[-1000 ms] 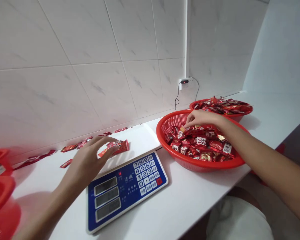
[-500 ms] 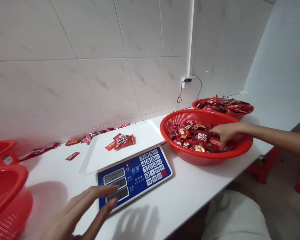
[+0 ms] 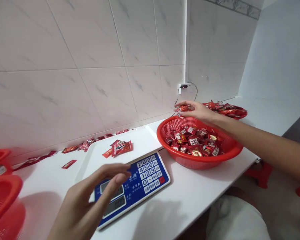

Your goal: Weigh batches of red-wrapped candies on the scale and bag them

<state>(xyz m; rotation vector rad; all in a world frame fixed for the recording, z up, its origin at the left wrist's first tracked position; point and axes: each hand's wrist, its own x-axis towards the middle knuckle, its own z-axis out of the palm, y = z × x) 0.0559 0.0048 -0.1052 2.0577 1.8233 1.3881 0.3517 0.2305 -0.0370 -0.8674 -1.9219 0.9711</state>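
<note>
Raised above the far rim of a red plastic basket (image 3: pixel 197 162), my right hand (image 3: pixel 201 111) is closed around small red candy packets (image 3: pixel 184 108); how many I cannot tell. Below it, the basket holds a pile of red wrapped candies (image 3: pixel 187 140). My left hand (image 3: pixel 87 196) hovers over the blue panel of a digital scale (image 3: pixel 137 190), fingers stretched out and holding nothing, covering part of its displays. On the scale's white tray (image 3: pixel 145 138) lie a few red packets (image 3: pixel 122 147).
Behind stands a second basket of red packets (image 3: pixel 226 109). More red baskets (image 3: pixel 5 196) are at the left edge. Loose packets (image 3: pixel 83 145) lie along the tiled wall (image 3: pixel 95 96), and a single small packet (image 3: pixel 69 164) rests left of the tray. A cable hangs from a wall socket (image 3: pixel 185 86).
My right hand has come up out of the candy pile with packets in it, moving left toward the scale. My left hand has shifted slightly right and up over the panel.
</note>
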